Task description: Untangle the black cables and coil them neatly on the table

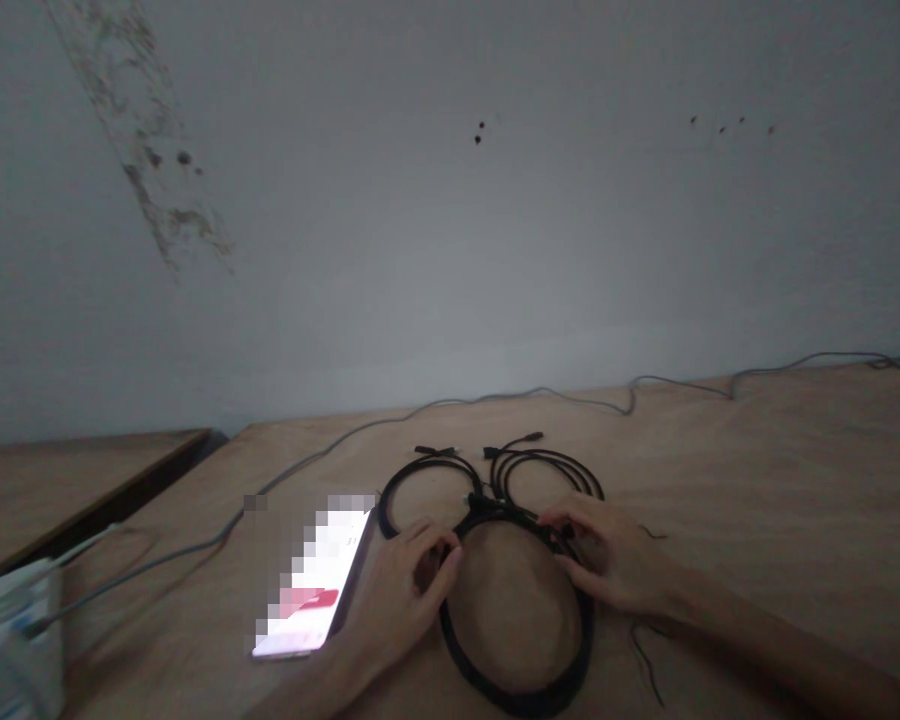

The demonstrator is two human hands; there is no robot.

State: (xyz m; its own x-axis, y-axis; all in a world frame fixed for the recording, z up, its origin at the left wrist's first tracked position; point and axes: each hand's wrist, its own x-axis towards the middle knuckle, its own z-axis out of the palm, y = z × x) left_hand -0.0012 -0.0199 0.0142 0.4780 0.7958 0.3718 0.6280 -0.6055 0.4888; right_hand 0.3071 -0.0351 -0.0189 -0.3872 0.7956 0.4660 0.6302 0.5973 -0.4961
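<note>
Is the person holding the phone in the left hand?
No, the left hand touches the large black cable coil, while the lit phone lies beside it on the table.

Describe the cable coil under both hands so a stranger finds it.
On the wooden table, right of the lit phone, lie three black coils. This large coil lies nearest the camera, under the left hand and right hand, far wider than both small coils behind.

Black cables, coiled and lying flat.
Large coil (517, 702) nearest; left small coil (420, 463) and right small coil (562, 462) just behind.
</note>
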